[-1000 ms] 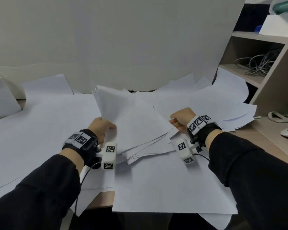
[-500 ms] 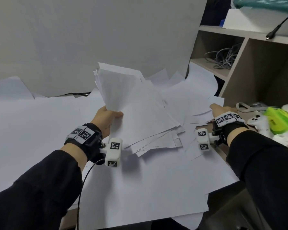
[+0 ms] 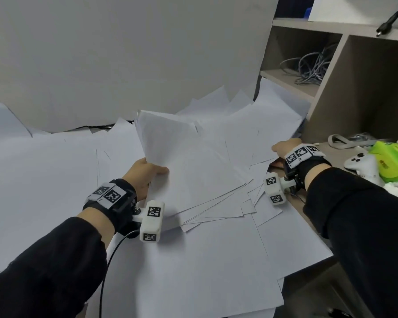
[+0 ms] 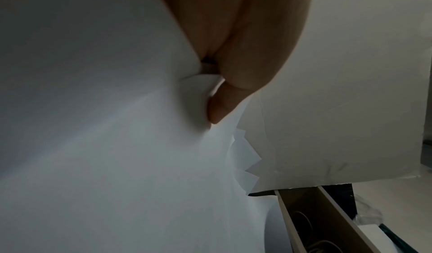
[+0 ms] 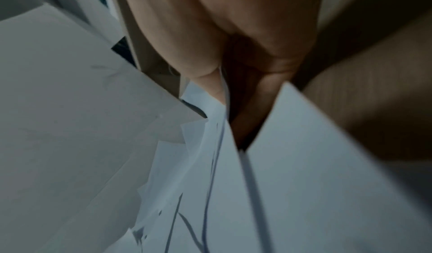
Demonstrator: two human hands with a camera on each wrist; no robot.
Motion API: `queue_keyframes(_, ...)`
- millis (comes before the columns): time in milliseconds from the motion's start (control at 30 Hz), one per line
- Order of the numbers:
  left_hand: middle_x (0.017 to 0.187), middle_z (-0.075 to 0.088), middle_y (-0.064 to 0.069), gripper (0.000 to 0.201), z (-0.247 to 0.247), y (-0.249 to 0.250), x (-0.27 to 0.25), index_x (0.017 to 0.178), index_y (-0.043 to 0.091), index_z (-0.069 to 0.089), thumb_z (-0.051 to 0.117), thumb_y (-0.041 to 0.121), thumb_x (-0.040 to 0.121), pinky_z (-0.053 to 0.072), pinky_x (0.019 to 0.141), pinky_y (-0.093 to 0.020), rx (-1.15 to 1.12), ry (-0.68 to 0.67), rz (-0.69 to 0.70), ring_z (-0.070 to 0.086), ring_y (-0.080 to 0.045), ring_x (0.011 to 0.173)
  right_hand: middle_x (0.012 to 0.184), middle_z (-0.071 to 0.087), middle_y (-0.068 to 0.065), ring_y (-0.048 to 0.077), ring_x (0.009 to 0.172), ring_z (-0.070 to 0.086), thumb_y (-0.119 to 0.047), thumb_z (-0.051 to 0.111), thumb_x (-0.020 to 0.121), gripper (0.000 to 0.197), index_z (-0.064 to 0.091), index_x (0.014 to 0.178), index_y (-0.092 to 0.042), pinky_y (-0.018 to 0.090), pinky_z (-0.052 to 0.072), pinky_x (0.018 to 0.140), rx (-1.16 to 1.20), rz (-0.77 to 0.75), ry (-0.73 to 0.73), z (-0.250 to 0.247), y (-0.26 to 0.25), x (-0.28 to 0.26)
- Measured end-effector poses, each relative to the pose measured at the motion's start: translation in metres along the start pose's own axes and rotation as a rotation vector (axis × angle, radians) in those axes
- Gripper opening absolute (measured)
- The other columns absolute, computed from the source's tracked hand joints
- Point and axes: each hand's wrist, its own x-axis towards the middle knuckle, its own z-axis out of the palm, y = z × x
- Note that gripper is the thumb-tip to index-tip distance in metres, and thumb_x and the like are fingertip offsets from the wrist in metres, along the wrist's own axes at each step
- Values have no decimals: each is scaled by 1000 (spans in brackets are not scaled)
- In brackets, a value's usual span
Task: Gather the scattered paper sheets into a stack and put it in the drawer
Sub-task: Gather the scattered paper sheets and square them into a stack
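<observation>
A desk (image 3: 313,212) against a pale wall is almost wholly covered with white paper, and a brown shelf unit (image 3: 345,92) stands at its right end with a tangle of grey cables (image 3: 313,65) in one compartment. In the head view, the left hand (image 3: 145,177) grips a fanned bundle of sheets (image 3: 182,161), thumb on top, lifting its near edge so the bundle slopes up off the desk. The right hand (image 3: 283,146) reaches to the loose sheets (image 3: 257,134) piled by the shelf unit, its fingers hidden beneath their edge. A white game controller (image 3: 361,165) and a green packet (image 3: 393,161) lie on the bare desk to the right. No drawer shows here.

From the left wrist, the thumb presses down on the bundle's top sheet and the staggered corners of the sheets fan out below it; the left hand (image 4: 233,44) is closed on the paper.

The right wrist view is blurred. The right hand (image 5: 222,35) has its thumb above a thin paper edge and fingers below, pinching the loose sheets (image 5: 210,164).
</observation>
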Motion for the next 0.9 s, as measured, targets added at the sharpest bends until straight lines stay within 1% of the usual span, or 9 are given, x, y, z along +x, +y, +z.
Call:
queue_keyframes(100, 96, 66, -18, 27, -1, -1, 1, 119, 2, 59, 57, -9, 94, 52, 67, -38, 23, 11, -22, 63, -33, 80, 108, 61, 8, 28, 107, 59, -10, 47, 98, 19, 55, 114, -6, 30, 43, 79, 159, 17, 12, -13, -18, -10)
queue_keyframes(200, 102, 66, -19, 28, -8, 0, 0, 119, 2, 58, 57, -10, 94, 53, 72, -40, 43, 36, -48, 64, -36, 86, 129, 56, 15, 29, 114, 56, -11, 47, 97, 27, 52, 123, -5, 30, 37, 71, 348, -17, 114, -33, -37, -35)
queue_keyframes(333, 113, 66, -24, 30, -23, -4, -4, 122, -2, 58, 58, -9, 93, 52, 95, -55, 58, 82, -91, 64, -44, 103, 137, 46, 17, 30, 117, 52, -13, 46, 99, 31, 42, 128, 0, 30, 38, 85, 483, -79, 215, -60, -57, -45)
queue_keyframes(433, 114, 67, -25, 36, -35, -12, 5, 122, -3, 58, 67, -4, 87, 50, 99, -59, 55, 127, -97, 64, -46, 106, 139, 44, 17, 33, 122, 49, -20, 45, 100, 39, 43, 134, 0, 31, 37, 89, 606, -200, 348, -84, -78, -74)
queue_keyframes(533, 111, 67, -26, 49, -47, -22, 19, 120, -3, 60, 73, -1, 72, 50, 97, -62, 66, 139, -75, 65, -48, 103, 133, 46, 11, 26, 119, 48, -25, 46, 101, 42, 43, 136, -4, 26, 33, 86, 690, -284, 386, -98, -95, -94)
queue_keyframes(600, 107, 67, -26, 35, -45, -15, -4, 113, -3, 60, 67, -5, 79, 51, 96, -61, 44, 144, -51, 64, -48, 101, 116, 53, 4, 24, 113, 53, -24, 49, 99, 26, 49, 121, -9, 24, 37, 84, 824, -337, 396, -105, -107, -108)
queue_keyframes(667, 107, 67, -26, 30, -48, -12, -17, 113, -4, 60, 63, -7, 84, 51, 98, -60, 3, 146, -43, 65, -47, 102, 105, 58, 3, 25, 108, 59, -22, 55, 97, 12, 45, 100, -16, 26, 45, 85, 970, -373, 400, -110, -120, -117)
queue_keyframes(767, 111, 69, -26, 37, -56, -12, -22, 121, -6, 59, 65, -6, 85, 51, 100, -59, -82, 139, -20, 65, -45, 105, 107, 63, 5, 24, 103, 63, -22, 63, 91, 25, 43, 100, -13, 36, 53, 94, 1247, -365, 310, -114, -137, -131)
queue_keyframes(900, 108, 69, -23, 32, -53, -3, -40, 122, -7, 57, 60, -11, 90, 56, 78, -43, -242, 113, 4, 66, -36, 88, 106, 69, 3, 24, 99, 68, -27, 71, 78, 34, 55, 106, -16, 47, 56, 89, 1420, -330, 214, -99, -148, -123)
